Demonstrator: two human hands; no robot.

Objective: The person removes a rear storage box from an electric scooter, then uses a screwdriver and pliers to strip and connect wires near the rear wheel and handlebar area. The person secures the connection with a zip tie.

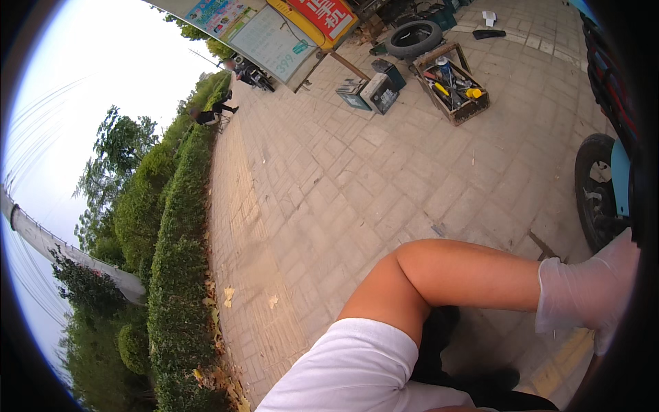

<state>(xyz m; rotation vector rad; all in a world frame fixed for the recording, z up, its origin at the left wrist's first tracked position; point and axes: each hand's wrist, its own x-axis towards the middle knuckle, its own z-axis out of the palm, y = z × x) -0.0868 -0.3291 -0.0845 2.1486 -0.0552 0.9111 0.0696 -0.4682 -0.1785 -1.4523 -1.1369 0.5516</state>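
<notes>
My left forearm crosses the lower right. My left hand [590, 288], in a thin translucent glove, is at the right rim beside a light blue two-wheeler [620, 175] with a black tyre [589, 196]. Its fingers are cut off by the dark rim, so their grip is hidden. My right hand is not visible. My white sleeve and dark clothing show at the bottom.
A wooden toolbox [473, 108], batteries [381, 96] and a loose tyre [398, 48] lie on the paving [329, 178] ahead, by signboards [268, 48]. A hedge [175, 226] borders the left. A seated person [204, 115] and another by a motorbike [257, 79] are farther off.
</notes>
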